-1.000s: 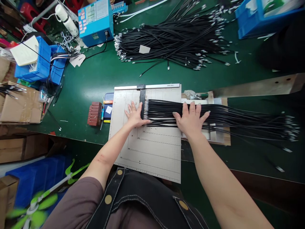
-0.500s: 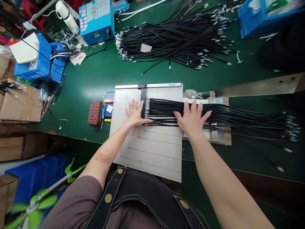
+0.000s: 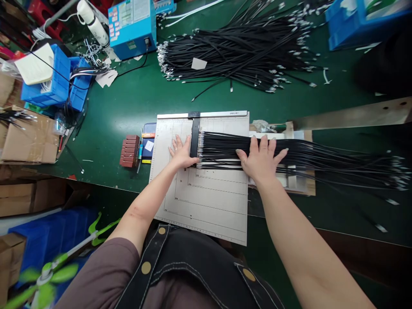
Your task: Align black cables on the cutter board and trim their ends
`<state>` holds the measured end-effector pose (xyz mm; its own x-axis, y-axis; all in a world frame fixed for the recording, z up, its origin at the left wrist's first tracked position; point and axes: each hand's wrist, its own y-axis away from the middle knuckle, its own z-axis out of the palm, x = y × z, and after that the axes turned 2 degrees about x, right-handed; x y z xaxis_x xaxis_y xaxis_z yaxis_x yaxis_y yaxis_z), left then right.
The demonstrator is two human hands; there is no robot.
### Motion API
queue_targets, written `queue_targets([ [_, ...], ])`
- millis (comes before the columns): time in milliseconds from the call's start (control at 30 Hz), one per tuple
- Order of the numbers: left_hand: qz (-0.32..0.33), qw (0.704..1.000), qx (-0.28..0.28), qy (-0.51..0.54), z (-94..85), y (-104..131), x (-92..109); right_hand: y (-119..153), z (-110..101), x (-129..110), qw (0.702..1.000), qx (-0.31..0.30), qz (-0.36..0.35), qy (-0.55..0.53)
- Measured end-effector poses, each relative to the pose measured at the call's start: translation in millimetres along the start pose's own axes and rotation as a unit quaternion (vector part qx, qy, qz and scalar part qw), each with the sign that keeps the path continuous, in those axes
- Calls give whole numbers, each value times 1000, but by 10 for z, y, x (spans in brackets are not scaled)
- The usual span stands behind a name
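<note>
A row of black cables (image 3: 222,143) lies side by side across a pale cutting board (image 3: 212,206), their left ends lined up along a dark stop bar (image 3: 195,137). My left hand (image 3: 182,153) rests with fingers spread at the left side of the bar, its thumb across the bar's lower part near the cable ends. My right hand (image 3: 261,161) lies spread and flat on top of the cables at the board's right edge. Beyond it the cables run on to the right, over a wooden-edged support (image 3: 309,184).
A large heap of black cables (image 3: 231,56) lies at the back. A metal arm (image 3: 354,116) extends at the right. Brown blocks (image 3: 129,151) sit left of the board; a blue box (image 3: 133,30) and blue bins (image 3: 48,81) stand at back left. A green-bladed fan (image 3: 48,274) is at lower left.
My left thumb has drawn back slightly to the left, from over the cable ends to the bar. My right hand stays spread on the cables. The view has shifted slightly.
</note>
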<state>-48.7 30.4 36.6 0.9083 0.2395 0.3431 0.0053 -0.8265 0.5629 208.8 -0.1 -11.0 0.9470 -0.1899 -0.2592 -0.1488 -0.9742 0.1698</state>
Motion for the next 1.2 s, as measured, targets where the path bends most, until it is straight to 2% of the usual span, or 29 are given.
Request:
queue_targets([
  [200,14,999,41,-9,106,-22,0,-1,-28,-18,1000,-11,8,-5],
  [433,57,998,19,-12,166,97,-33,-5,-20,-21,1000,-3,6,-9],
  [567,28,998,53,-16,254,72,7,3,-23,-19,1000,-6,5,-4],
  [667,12,998,56,-10,216,42,-23,9,-15,-7,1000,4,-7,2],
  [800,9,1000,18,-3,119,98,-119,7,7,1,1000,3,-4,3],
  [900,20,1000,14,-2,145,170,-128,6,6,-12,1000,3,0,0],
  [1067,24,998,61,-3,291,180,-45,9,-12,-23,1000,-1,3,6],
  [1200,21,995,95,-16,306,159,-31,2,5,1,1000,-5,-1,17],
])
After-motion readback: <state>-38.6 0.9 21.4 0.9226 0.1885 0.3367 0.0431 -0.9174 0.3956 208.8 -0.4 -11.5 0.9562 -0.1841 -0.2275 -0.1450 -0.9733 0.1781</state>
